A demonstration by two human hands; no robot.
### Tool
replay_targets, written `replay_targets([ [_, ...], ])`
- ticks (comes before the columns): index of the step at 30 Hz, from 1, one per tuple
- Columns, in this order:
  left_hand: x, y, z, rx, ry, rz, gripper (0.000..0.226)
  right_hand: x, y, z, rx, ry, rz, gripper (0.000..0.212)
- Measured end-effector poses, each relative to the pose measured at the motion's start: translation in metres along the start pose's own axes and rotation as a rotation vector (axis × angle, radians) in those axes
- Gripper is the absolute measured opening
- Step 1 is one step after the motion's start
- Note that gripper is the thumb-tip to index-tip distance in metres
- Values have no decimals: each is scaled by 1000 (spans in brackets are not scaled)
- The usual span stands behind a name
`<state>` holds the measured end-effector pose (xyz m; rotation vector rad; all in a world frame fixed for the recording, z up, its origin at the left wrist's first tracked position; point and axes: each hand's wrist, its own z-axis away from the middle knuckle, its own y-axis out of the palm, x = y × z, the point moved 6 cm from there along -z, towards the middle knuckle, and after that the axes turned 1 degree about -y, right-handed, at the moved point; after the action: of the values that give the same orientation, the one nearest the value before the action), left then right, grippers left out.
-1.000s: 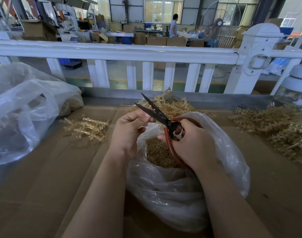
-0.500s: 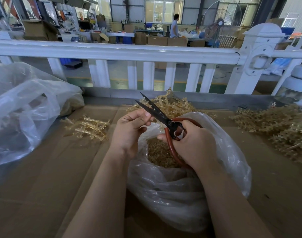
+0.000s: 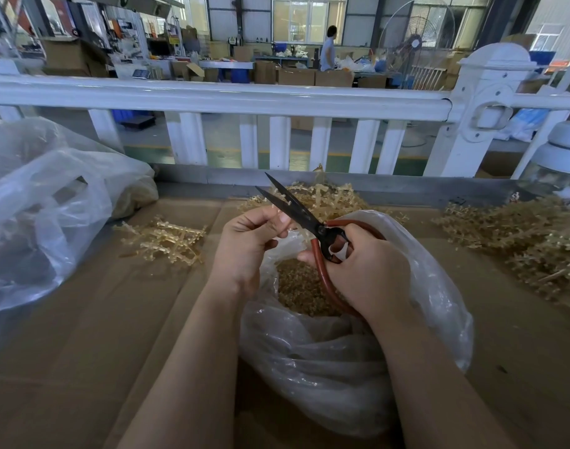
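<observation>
My right hand (image 3: 368, 270) grips the red handles of black-bladed scissors (image 3: 293, 209); the blades stand apart and point up-left. My left hand (image 3: 248, 241) pinches a small pale plastic piece against the lower blade; the piece itself is mostly hidden by my fingers. Both hands hover over an open clear plastic bag (image 3: 358, 367) that holds a heap of small tan cut pieces (image 3: 303, 290). The bag stands on a cardboard-covered table (image 3: 83, 351).
Tan plastic sprue frames lie at left (image 3: 163, 238), behind the bag (image 3: 329, 196) and in a big pile at right (image 3: 530, 241). A large clear bag (image 3: 44, 209) fills the left side. A white railing (image 3: 232, 98) borders the table's far edge. A person stands far back.
Almost nothing has moved. Both hands and the scissors stay over the bag, with only slight shifts of the left fingers at the blade.
</observation>
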<state>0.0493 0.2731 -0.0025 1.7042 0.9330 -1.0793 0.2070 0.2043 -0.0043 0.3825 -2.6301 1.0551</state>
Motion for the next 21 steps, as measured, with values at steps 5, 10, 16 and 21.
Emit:
replay_targets([
  [5, 1, -2, -1, 4, 19, -14, 16, 1, -2, 1, -24, -13, -11, 69],
  [10, 0, 0, 0, 33, 27, 17, 13, -2, 0, 1, -5, 2, -11, 67],
  [16, -5, -5, -2, -48, 101, 96, 20, -2, 0, 0, 7, 18, -4, 72],
  [21, -6, -5, -2, -37, 142, 57, 17, -5, 3, 0, 49, 35, -4, 75],
])
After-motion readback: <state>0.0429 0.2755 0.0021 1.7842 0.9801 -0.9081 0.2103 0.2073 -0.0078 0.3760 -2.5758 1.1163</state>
